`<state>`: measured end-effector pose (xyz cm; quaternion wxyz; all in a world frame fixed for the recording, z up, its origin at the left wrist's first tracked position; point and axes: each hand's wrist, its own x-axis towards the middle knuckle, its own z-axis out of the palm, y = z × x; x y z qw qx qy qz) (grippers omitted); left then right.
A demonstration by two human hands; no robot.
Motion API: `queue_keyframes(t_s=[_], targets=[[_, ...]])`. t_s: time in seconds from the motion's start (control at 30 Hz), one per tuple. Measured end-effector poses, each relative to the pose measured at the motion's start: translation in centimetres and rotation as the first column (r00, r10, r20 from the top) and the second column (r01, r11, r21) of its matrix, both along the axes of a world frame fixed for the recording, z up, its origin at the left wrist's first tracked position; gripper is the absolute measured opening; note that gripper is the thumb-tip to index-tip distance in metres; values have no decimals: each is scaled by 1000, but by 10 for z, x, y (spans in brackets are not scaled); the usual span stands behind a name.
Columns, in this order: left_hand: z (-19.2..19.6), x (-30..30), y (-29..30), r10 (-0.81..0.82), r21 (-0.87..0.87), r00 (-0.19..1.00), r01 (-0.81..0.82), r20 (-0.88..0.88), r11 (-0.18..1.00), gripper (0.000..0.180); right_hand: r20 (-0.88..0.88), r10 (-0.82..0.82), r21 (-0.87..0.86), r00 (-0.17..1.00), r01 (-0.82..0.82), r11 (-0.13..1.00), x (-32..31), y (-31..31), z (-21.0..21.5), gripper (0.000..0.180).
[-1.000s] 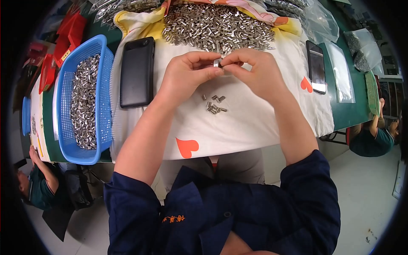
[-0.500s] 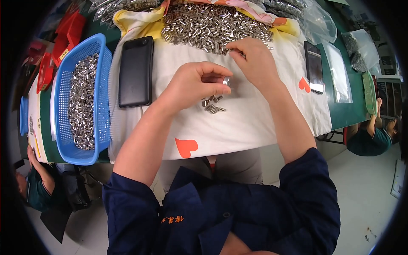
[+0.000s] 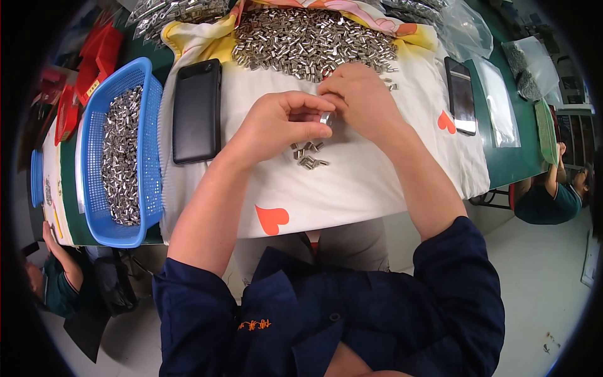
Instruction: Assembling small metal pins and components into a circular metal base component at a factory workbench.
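Observation:
My left hand (image 3: 279, 122) is closed in a pinch, with a small shiny metal cylinder (image 3: 326, 117) between thumb and fingertips. Right beside it, my right hand (image 3: 361, 100) has its fingers curled together close to that piece; whatever they hold is hidden. A wide heap of short silvery metal tubes (image 3: 308, 41) lies on the cloth just beyond both hands. Several loose tubes (image 3: 308, 157) are scattered below my left hand.
A blue plastic basket (image 3: 94, 207) with more small metal parts stands at the left. Next to it lies a black rectangular case (image 3: 196, 113). At the right are a phone (image 3: 461, 94) and clear plastic bags (image 3: 468, 31). Co-workers sit at both sides.
My right hand has drawn back from the heap's edge toward my left hand, its fingers now near the held cylinder. My left hand has shifted slightly left.

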<state>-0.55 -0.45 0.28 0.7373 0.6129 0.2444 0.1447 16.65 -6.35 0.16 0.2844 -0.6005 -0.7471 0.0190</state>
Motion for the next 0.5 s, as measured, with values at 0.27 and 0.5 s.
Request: queue_keyframes(t_s=[0.27,0.5], targets=[[-1,0,5,211,-98,968,-199,138,975,29,-555,-139,-221,820,16,975,-1,-10,26,10],[-4,0,6,226,-106,961,-211,157,972,29,-617,-84,-252,783,-95,963,-9,-14,29,9]])
